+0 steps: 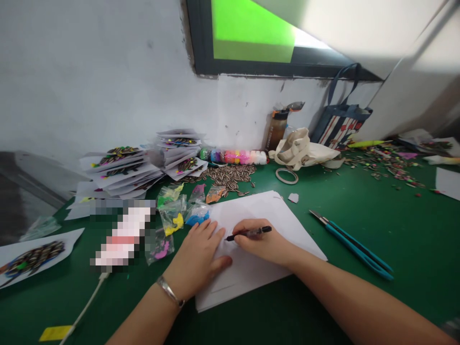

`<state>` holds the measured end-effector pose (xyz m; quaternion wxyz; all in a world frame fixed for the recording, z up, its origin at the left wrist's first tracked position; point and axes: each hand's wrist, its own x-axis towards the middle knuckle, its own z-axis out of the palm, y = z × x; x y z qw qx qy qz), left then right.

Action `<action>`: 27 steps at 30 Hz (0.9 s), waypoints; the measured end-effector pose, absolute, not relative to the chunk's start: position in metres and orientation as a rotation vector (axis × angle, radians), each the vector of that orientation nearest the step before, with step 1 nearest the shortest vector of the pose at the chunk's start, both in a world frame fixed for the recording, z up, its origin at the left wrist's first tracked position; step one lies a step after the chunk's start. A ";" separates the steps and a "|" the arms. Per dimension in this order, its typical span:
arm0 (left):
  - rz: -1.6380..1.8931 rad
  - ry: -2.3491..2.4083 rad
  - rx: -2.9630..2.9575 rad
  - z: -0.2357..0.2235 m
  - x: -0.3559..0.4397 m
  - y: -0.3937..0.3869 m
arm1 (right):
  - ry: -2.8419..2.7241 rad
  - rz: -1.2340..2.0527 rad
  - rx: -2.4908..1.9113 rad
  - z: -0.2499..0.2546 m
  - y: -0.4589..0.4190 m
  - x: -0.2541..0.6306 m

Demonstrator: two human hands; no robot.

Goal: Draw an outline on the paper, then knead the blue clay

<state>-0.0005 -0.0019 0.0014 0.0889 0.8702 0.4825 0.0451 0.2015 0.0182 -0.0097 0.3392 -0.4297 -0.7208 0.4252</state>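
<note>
A stack of white paper (266, 211) lies on the green table (413, 230) in front of me. My left hand (199, 256) rests flat on the sheet's left edge, fingers spread, a metal bracelet on the wrist. My right hand (264, 244) grips a black pen (248, 233) with its tip touching the paper near the left fingers.
Small bags of coloured clay (176, 215) and a pile of sunflower seeds (230, 175) lie behind the paper. Stacks of white craft cards (122, 170) sit at the back left. A teal utility knife (350, 244) lies to the right. A tape ring (286, 176), a cloth bag (302, 151) and a bottle (278, 127) stand by the wall.
</note>
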 end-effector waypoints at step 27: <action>0.169 1.437 2.569 0.002 0.000 -0.002 | -1.860 1.197 -1.153 -0.004 0.017 0.203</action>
